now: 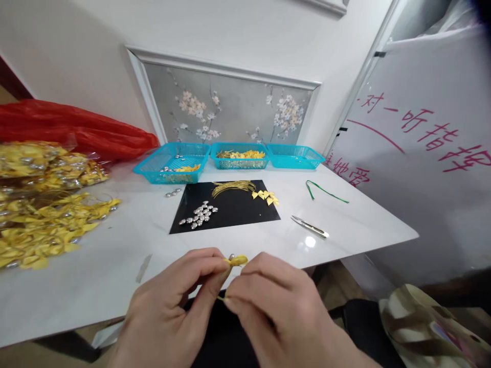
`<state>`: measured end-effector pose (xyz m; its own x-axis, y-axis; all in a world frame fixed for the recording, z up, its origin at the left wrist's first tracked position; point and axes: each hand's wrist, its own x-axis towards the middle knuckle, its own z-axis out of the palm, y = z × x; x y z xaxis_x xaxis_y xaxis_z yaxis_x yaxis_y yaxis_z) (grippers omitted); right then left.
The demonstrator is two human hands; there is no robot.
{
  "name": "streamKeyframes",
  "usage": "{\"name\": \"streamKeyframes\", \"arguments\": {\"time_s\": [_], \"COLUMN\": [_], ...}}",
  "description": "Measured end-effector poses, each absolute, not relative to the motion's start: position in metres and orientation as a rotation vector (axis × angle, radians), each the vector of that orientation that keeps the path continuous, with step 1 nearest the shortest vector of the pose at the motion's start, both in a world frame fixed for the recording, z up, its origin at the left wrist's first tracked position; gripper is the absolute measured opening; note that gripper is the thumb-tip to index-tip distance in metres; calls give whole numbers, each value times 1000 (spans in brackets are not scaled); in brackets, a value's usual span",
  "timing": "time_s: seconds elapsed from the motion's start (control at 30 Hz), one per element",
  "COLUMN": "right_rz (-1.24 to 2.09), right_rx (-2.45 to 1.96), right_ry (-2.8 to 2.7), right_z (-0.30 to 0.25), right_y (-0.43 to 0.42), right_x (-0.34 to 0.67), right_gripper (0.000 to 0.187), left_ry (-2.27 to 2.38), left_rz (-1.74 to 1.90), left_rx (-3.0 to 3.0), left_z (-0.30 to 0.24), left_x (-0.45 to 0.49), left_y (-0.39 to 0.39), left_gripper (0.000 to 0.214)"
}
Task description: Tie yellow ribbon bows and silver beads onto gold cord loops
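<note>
My left hand is closed in a pinch on a small yellow ribbon piece, and a silver bead shows beside it. Close on the right, my right hand pinches a thin yellow cord below the ribbon; the fingers hide much of the cord. Beyond both hands lies a black mat. On it are several silver beads, a curved bundle of gold cords and several yellow ribbon pieces.
Metal thread snips and a green string lie on the right of the white table. Three blue baskets line the back. Yellow ribbon pieces with beads are piled at left by a red bag.
</note>
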<state>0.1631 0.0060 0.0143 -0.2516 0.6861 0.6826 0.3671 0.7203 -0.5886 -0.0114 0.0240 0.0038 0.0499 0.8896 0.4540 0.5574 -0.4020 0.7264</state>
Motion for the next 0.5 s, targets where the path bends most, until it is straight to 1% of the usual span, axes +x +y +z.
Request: {"name": "streamKeyframes", "arguments": {"time_s": [0.1, 0.2, 0.27, 0.5], "right_rz": [239, 335, 404, 566], "right_rx": [-855, -873, -822, -767], "right_ry": [-1936, -1952, -1911, -1837], "right_z": [6, 6, 10, 19], "right_y": [2, -3, -7, -10], "right_x": [159, 168, 176, 181], "right_gripper": [22, 18, 23, 38], "left_ry": [1435, 1369, 1331, 1209], "left_rz": [1216, 1134, 1112, 1075], "left_rx": [1793, 1641, 1564, 1346], "left_z": [6, 9, 10, 6], "left_x": [-16, -22, -25, -27], "left_y": [24, 25, 27, 28], "left_gripper": [8, 18, 21, 19]}}
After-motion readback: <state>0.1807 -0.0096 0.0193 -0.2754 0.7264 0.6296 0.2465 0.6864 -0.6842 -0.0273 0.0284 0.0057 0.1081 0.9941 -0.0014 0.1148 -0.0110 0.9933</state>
